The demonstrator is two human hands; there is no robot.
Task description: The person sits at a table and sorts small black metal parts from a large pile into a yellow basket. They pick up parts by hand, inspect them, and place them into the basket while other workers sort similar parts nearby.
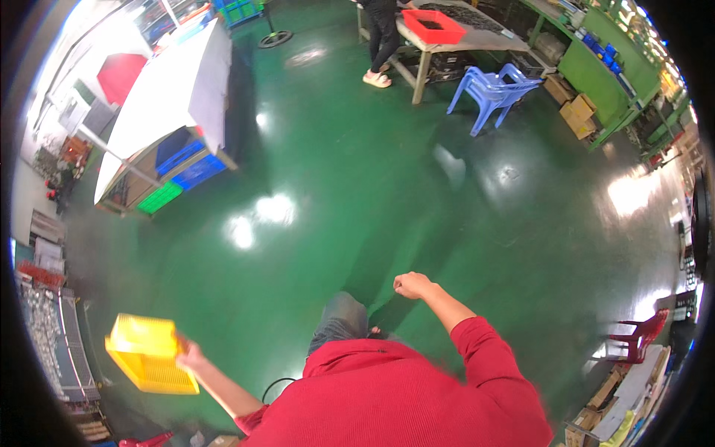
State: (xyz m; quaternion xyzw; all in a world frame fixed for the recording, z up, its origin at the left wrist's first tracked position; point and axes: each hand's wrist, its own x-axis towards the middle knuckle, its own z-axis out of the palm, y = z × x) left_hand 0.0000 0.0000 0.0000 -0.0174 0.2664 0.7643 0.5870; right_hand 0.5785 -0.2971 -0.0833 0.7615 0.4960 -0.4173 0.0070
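Observation:
My left hand point(191, 356) grips the edge of a yellow plastic basket point(145, 376) with slatted sides, held out low at my left. The basket is tilted, and I see nothing inside it. In front of my body, over the green floor point(350, 186), my right hand point(411, 284) hangs with its fingers curled in. Nothing shows in that hand, and no object is near it.
A white-topped table point(167, 89) with blue and green crates beneath stands at the far left. Far ahead, a person point(381, 37) stands by a worktable bearing a red tray point(433, 27). A blue plastic chair point(491, 93) is beside it. A red chair point(640, 335) stands right.

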